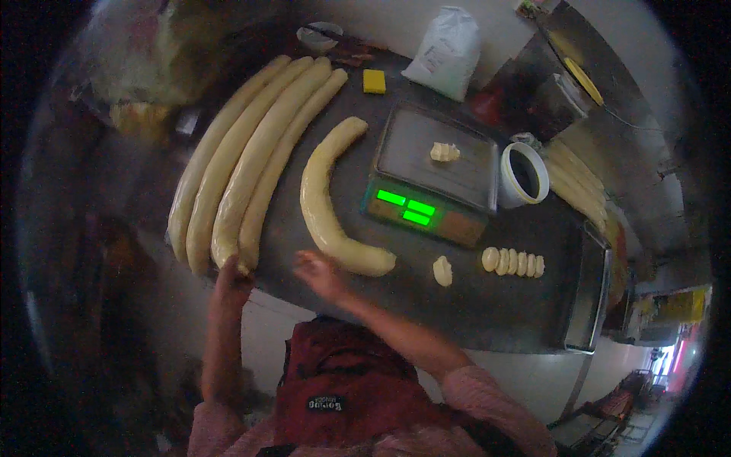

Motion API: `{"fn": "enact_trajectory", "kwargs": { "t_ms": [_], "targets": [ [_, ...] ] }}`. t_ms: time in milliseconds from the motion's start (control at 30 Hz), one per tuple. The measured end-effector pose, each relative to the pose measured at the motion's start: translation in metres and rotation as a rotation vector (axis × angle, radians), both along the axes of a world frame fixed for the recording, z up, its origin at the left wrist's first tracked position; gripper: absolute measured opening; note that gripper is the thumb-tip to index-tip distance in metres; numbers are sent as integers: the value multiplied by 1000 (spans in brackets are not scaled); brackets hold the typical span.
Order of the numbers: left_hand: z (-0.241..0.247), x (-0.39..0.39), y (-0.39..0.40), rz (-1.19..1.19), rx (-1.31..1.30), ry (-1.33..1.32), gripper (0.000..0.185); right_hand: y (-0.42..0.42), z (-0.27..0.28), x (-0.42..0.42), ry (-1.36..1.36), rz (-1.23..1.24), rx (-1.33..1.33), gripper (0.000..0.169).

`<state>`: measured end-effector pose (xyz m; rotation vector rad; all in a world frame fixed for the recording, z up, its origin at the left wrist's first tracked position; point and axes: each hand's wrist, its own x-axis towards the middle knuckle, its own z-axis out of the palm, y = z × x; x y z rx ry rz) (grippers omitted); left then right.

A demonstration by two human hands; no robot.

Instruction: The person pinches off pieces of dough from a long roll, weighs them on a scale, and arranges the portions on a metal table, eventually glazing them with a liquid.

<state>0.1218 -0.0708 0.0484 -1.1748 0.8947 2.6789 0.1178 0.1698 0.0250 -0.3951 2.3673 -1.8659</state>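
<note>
Several long dough ropes (251, 165) lie side by side at the left of the dark table (502, 320). My left hand (234, 273) is at the near end of these ropes, touching dough; its fingers are blurred. A curved dough rope (320, 200) lies apart in the middle. My right hand (317, 271) is beside its near bend, fingers partly curled, with nothing visible in them. On the digital scale (431, 223) with green displays sits a small dough piece (444, 152). Another dough piece (442, 271) and a row of small dough pieces (513, 263) lie nearer me.
A white tub (522, 174) stands right of the scale. Behind are a white plastic bag (448, 54), a yellow block (374, 81) and a bowl (320, 36). More dough ropes (574, 180) lie far right, near a metal tray (591, 291).
</note>
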Motion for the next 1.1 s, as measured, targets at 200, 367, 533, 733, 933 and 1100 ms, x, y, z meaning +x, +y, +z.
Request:
{"fn": "enact_trajectory", "kwargs": {
  "t_ms": [200, 367, 533, 733, 933, 1100],
  "targets": [
    [-3, 9, -3, -144, 39, 172, 31, -110, 51, -4, 33, 73, 33, 33],
    [-28, 10, -32, -120, 44, 127, 29, -134, 49, -2, 63, 36, 74, 22],
    [-24, 2, -25, -109, -123, 225, 31, -128, 52, 0, -175, 242, 42, 17],
    [-88, 10, -99, -21, -208, 17, 38, 26, 107, 44, -484, 279, -564, 20],
    [-37, 19, -25, -31, -664, 175, 46, 279, 22, 39, -325, -675, 72, 24],
    [-44, 20, -10, 94, -862, 282, 58, 305, 10, 49, -546, -574, 49, 26]
  ]
}}
